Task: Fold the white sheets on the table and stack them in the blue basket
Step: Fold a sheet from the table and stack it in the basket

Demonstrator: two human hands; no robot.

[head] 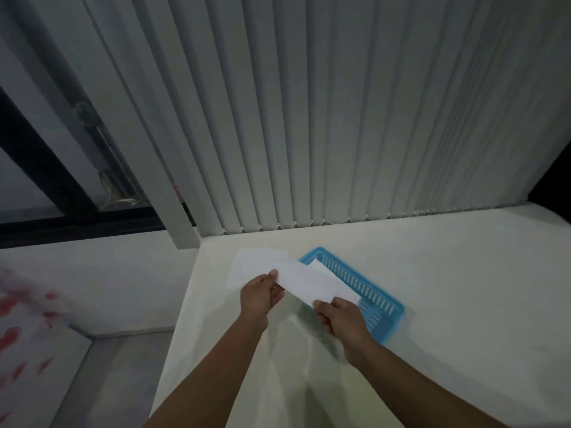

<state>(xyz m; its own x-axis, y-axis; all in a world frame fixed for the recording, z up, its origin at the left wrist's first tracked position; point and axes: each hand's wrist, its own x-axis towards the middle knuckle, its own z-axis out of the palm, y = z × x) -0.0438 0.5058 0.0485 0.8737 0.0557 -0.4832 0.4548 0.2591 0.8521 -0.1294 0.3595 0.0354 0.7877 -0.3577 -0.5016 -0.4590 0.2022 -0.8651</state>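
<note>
Spanning both grips, the folded sheet is pinched between left hand and right hand.

Just one view here, a wide-angle head cam looking forward and down over the white surface. Both forearms reach in from the bottom edge, so it sits close. It faces the vertical blinds filling the top half; the floor shows at lower left.

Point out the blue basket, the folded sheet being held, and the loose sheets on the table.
blue basket [387,299]: head view, slotted right wall.
folded sheet [306,281]: head view, middle.
loose sheets [256,262]: head view, top sheet.
</note>
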